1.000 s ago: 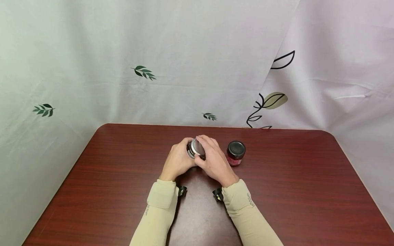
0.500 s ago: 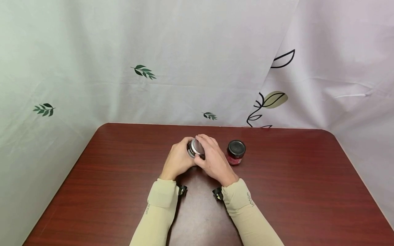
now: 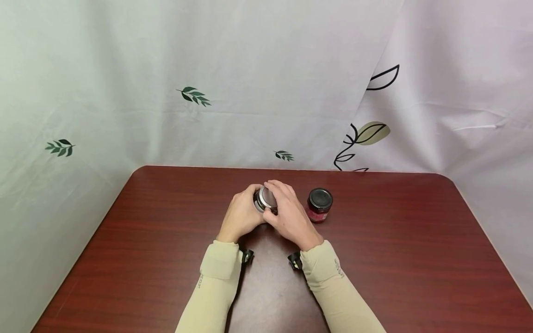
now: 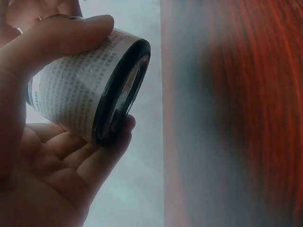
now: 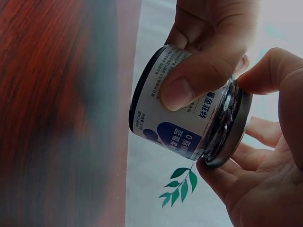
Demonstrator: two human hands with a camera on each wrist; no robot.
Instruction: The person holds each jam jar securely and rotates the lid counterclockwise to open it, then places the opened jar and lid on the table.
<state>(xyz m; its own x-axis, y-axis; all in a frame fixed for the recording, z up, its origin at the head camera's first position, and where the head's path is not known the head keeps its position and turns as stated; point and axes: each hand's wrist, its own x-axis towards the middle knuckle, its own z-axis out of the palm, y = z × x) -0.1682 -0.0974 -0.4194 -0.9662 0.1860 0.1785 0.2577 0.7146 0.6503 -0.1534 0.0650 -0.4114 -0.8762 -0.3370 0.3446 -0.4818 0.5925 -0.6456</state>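
A small glass jar (image 5: 154, 101) with dark contents and a white-and-blue label is held between both hands. My left hand (image 3: 241, 213) grips the jar's body, its thumb pressed across the label in the right wrist view. From the other side my right hand (image 3: 290, 218) curls its fingers and thumb round the rim of the metal lid (image 5: 240, 127). The left wrist view shows the jar tilted, its dark-rimmed base (image 4: 120, 94) facing out above the tabletop. In the head view, the right hand covers part of the lid.
A second jar (image 3: 319, 203) with a black lid and red contents stands upright just right of my right hand. Both hands are over a reddish-brown wooden table (image 3: 395, 245). White cloth (image 3: 233, 55) with leaf prints hangs behind its far edge.
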